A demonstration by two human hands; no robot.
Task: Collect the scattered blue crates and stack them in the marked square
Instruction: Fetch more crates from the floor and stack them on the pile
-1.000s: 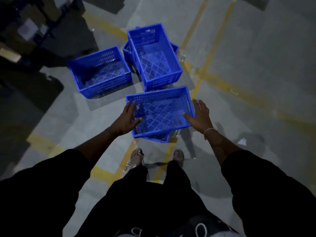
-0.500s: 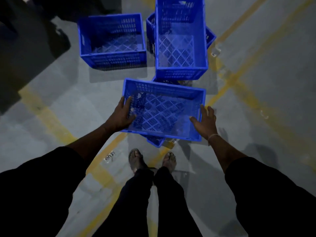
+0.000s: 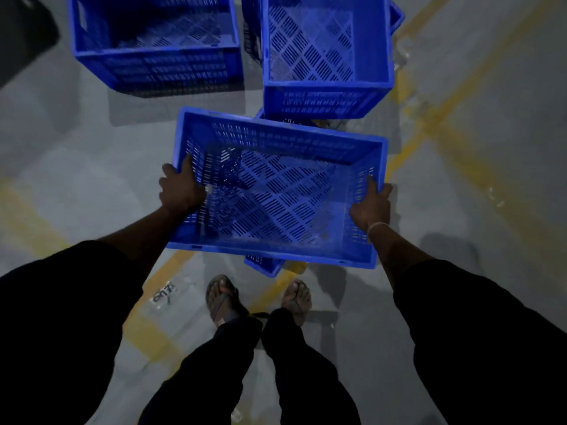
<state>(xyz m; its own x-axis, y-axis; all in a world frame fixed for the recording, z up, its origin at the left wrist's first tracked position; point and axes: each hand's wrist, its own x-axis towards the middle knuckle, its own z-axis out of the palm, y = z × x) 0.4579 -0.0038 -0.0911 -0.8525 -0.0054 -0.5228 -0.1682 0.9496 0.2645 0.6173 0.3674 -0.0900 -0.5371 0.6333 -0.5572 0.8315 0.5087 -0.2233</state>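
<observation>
- Both short ends of a blue crate (image 3: 277, 191) are being gripped: its left wall is being clasped by the left hand (image 3: 181, 188), with the thumb laid inside against the slotted wall and the fingers hidden outside it.
- Its right wall is being grasped in the same way by the right hand (image 3: 372, 204), thumb inside near the rim; a thin light band (image 3: 377, 226) is being worn on that wrist.
- This held crate is being kept open side up and slightly skewed, over a second blue crate (image 3: 264, 264), of which only a corner is being shown below the near edge and a sliver past the far edge; whether the two are touching cannot be told.
- The lower crate is sitting on the grey floor (image 3: 92, 167) where yellow painted lines (image 3: 429, 124) are crossing.
- Further away, a tall crate (image 3: 325, 56) is being seen end-on, resting on another crate (image 3: 397, 16) that is peeping out at its right side.
- To the left of that pair, a separate crate (image 3: 153, 44) is standing on the floor, apart from the held one.
- Two feet in sandals (image 3: 224, 299) are being planted just behind the near edge of the held crate, close to a yellow line.
- A small label (image 3: 164, 292) is lying on the floor by the left foot; its print is too blurred to be read.
- Dark sleeves (image 3: 478, 332) are filling the lower corners.
</observation>
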